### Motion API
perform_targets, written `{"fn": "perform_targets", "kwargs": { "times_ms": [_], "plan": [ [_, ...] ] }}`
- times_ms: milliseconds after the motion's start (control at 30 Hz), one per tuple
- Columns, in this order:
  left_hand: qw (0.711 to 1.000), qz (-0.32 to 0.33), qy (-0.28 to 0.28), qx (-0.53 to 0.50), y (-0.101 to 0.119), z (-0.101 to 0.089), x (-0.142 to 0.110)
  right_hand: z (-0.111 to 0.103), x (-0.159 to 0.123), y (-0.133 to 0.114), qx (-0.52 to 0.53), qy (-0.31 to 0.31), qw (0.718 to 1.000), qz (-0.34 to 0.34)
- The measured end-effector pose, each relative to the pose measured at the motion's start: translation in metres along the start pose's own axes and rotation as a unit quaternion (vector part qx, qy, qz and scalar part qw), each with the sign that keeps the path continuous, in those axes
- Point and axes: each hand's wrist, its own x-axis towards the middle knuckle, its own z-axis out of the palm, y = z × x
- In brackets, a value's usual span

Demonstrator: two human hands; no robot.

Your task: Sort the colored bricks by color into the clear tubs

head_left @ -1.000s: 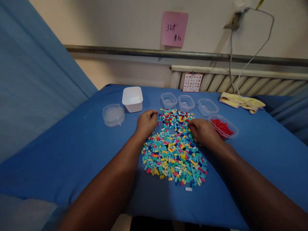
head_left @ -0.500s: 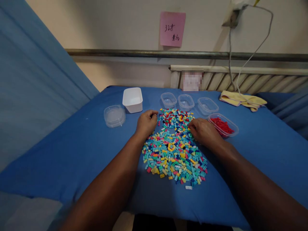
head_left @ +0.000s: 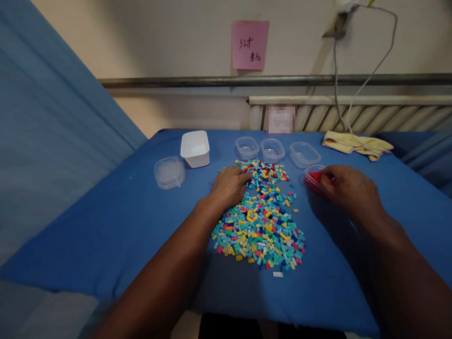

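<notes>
A wide heap of small toy building bricks in blue, teal, yellow, pink and red lies on the blue cloth. My left hand rests at the heap's upper left, palm down. One of its digits stretches out onto the bricks, and its other fingertips are partly hidden. My right hand is over a clear tub of red bricks, covering much of it. Its thumb and fingers are bent together above the red bricks; whatever is between them is too small to make out.
Three clear tubs stand in a row behind the heap. To the left are a white bin and stacked clear lids. A yellow cloth lies at the back right, under a hanging cable. A radiator backs the table.
My right hand has gone from the heap's right edge over to the tub of red bricks. My left hand has shifted slightly right, onto the bricks.
</notes>
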Motion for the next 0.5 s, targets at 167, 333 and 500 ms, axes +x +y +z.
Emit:
{"fn": "perform_targets", "kwargs": {
  "times_ms": [167, 333, 500],
  "plan": [
    [0.999, 0.008, -0.033, 0.018, 0.003, -0.01, 0.003, 0.002, -0.003, -0.003, 0.022, 0.03, 0.999, -0.036],
    [0.998, 0.015, -0.055, 0.013, 0.006, -0.021, -0.002, 0.006, -0.009, -0.038, 0.12, 0.057, 0.98, -0.149],
    [0.998, 0.005, -0.064, -0.003, 0.008, -0.025, -0.004, 0.018, -0.023, -0.07, 0.245, -0.025, 0.941, -0.233]
  ]
}}
